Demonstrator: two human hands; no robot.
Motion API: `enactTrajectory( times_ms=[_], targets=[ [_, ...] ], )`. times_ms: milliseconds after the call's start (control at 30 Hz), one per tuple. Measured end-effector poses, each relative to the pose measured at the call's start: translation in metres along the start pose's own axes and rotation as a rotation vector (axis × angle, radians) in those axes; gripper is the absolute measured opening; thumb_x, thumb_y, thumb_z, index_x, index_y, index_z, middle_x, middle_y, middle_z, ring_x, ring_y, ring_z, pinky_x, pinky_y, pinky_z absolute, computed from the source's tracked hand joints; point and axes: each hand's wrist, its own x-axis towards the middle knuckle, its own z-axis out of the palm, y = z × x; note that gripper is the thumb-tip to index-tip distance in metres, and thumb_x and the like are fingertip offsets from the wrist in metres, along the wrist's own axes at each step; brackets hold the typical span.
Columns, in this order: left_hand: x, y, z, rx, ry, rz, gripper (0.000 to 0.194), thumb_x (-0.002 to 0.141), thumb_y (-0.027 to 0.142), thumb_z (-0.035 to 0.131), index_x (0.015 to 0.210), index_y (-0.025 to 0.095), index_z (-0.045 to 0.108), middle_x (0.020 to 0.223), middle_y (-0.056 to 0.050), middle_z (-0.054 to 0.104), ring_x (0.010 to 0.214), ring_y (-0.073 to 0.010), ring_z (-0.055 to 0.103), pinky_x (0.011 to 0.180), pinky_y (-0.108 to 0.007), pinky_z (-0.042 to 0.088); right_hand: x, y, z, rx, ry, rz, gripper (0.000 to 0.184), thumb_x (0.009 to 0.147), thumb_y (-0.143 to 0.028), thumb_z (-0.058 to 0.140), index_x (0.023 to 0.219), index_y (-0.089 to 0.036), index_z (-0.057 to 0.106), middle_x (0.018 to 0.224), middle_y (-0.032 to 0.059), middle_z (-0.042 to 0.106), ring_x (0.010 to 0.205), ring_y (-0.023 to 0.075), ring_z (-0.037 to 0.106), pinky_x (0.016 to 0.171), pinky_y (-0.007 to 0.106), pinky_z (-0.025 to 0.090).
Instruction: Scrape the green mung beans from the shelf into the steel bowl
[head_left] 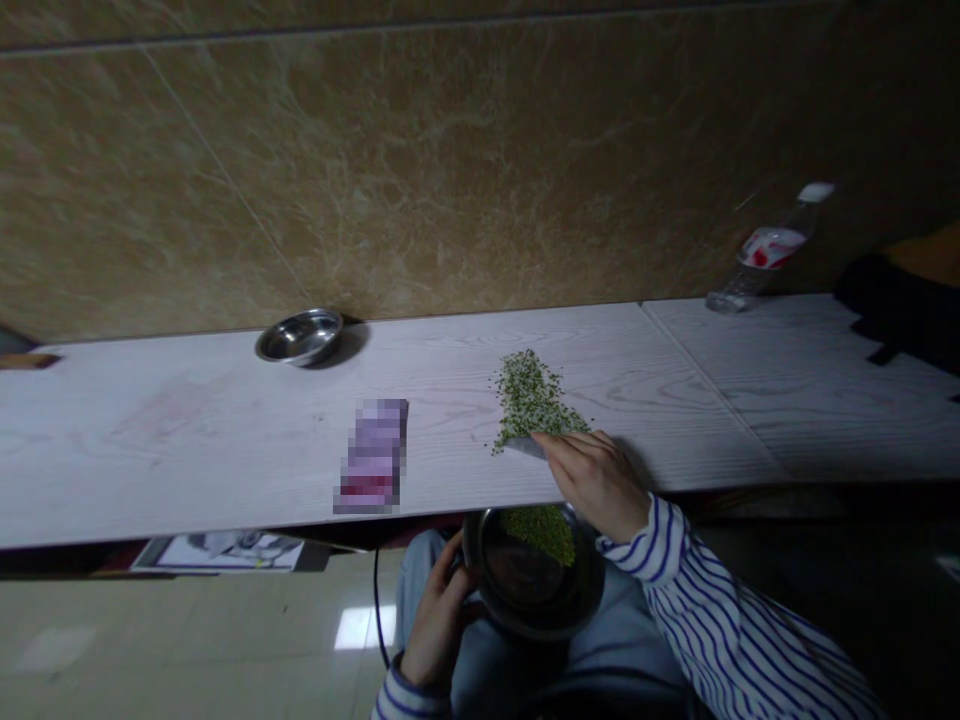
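My left hand (439,615) grips the left rim of a metal bowl (529,610), which sits over my lap just below the table's front edge. Small green grains (544,532) lie heaped at the bowl's far side. My right hand (596,475) is closed on a thin, flat grey piece (527,446), its kind unclear. That piece rests low at the near edge of a spread of green grains (531,395) on the white table, close to the bowl. My right fingers partly cover the piece.
A second metal bowl (301,338) stands near the wall, with a blurred purple packet-like thing (371,455) in front of it. At the back right is a plastic bottle (769,250), beside dark cloth (900,305). The white wooden table (187,430) meets a tiled wall (450,170).
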Motion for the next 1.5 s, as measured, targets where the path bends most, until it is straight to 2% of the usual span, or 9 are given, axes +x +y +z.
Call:
enactTrajectory(
  times_ms=[100,300,533,700,1000,1300,1500],
  targets=[
    [0.003,0.001,0.002,0.009,-0.005,-0.003,0.061,0.07,0.037,0.07,0.129,0.024,0.063,0.109,-0.008,0.067,0.087,-0.0228,0.064,0.062,-0.029,0.049,0.003,0.005,-0.003,0.016,0.016,0.004,0.028,0.095,-0.012,0.049,0.116,-0.017,0.067,0.093,0.006,0.077,0.083,0.0179,0.068,0.074,0.032,0.042],
    [0.004,0.003,0.004,0.002,-0.015,-0.016,0.06,0.069,0.038,0.072,0.126,0.021,0.064,0.091,-0.007,0.066,0.085,-0.0233,0.062,0.062,-0.03,0.049,0.013,0.014,-0.005,-0.007,0.098,0.063,0.029,0.094,-0.011,0.049,0.115,-0.017,0.068,0.09,0.0065,0.077,0.081,0.0185,0.068,0.073,0.032,0.042],
    [-0.001,0.008,0.005,-0.061,-0.04,-0.03,0.064,0.066,0.036,0.073,0.127,0.02,0.062,0.109,-0.012,0.069,0.091,-0.0265,0.065,0.065,-0.034,0.051,0.018,0.011,0.005,-0.016,0.054,0.027,0.031,0.093,-0.007,0.05,0.116,-0.019,0.068,0.099,0.0049,0.078,0.088,0.0176,0.067,0.074,0.032,0.038],
    [-0.005,0.011,0.004,-0.044,-0.03,-0.038,0.067,0.065,0.037,0.073,0.129,0.02,0.062,0.101,-0.009,0.071,0.092,-0.0258,0.066,0.065,-0.031,0.051,0.012,0.004,0.003,0.01,0.001,-0.01,0.032,0.093,-0.007,0.052,0.118,-0.019,0.068,0.103,0.004,0.078,0.091,0.0187,0.067,0.075,0.034,0.038],
    [-0.008,0.014,0.005,-0.074,-0.048,-0.018,0.061,0.067,0.033,0.07,0.126,0.019,0.062,0.093,-0.005,0.068,0.077,-0.0199,0.064,0.061,-0.029,0.051,0.0,-0.008,-0.003,0.068,0.01,-0.091,0.036,0.094,-0.006,0.049,0.123,-0.021,0.066,0.103,0.0031,0.077,0.09,0.0181,0.065,0.076,0.034,0.036],
    [-0.011,0.015,0.009,-0.076,-0.03,-0.011,0.059,0.063,0.034,0.071,0.12,0.022,0.065,0.096,-0.006,0.069,0.084,-0.0234,0.066,0.063,-0.031,0.052,-0.013,-0.009,-0.018,0.112,0.001,-0.118,0.031,0.095,-0.008,0.051,0.12,-0.019,0.067,0.103,0.0045,0.077,0.093,0.0175,0.066,0.077,0.033,0.038],
    [-0.009,0.012,0.008,-0.087,-0.035,-0.021,0.063,0.061,0.034,0.07,0.123,0.022,0.063,0.097,-0.006,0.07,0.09,-0.0244,0.065,0.064,-0.03,0.051,-0.019,-0.005,-0.015,0.103,0.023,-0.085,0.03,0.095,-0.008,0.051,0.118,-0.018,0.066,0.101,0.0035,0.077,0.092,0.0175,0.067,0.076,0.034,0.039]
  ],
)
